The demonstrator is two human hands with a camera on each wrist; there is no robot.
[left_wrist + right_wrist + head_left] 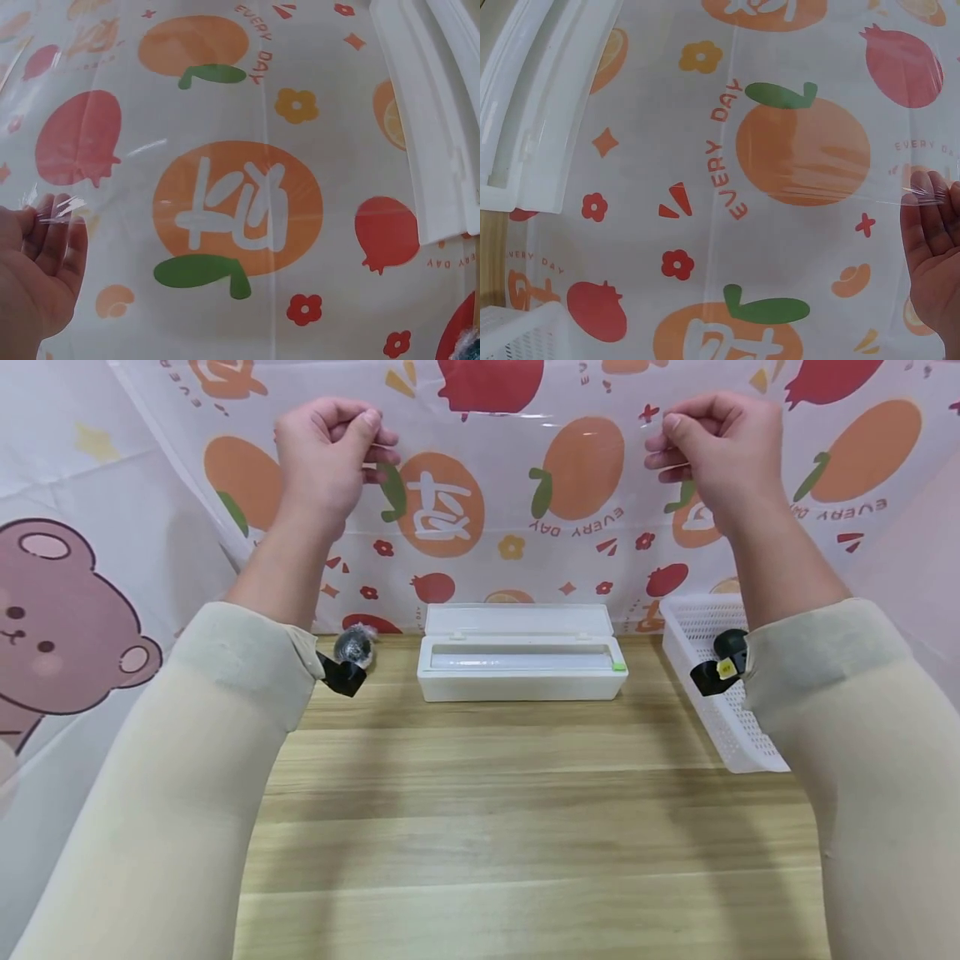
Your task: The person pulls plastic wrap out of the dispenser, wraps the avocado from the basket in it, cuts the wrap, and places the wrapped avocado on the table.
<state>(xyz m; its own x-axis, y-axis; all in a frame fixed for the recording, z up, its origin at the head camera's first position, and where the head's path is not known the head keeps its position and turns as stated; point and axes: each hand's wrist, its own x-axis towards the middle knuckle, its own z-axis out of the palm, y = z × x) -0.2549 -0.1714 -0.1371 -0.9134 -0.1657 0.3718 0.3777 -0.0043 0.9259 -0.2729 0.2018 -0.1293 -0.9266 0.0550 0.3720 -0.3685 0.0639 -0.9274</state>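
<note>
Both hands are raised high, in front of the fruit-print cloth. Between thumb and fingers, my left hand pinches one side of a clear sheet of cling film; my right hand pinches the other side. The film spans the gap, showing mostly as glints and fine creases, such as the bunched film at the left fingertips and the creased film in the right wrist view. Below stands a white cling film dispenser, lid raised, with a pale roll inside.
A green piece sits at the dispenser's right end. To its right is a white perforated basket holding a dark round object. Another dark round object, wrapped in clear film, lies at left on the wooden table. Printed cloth hangs behind.
</note>
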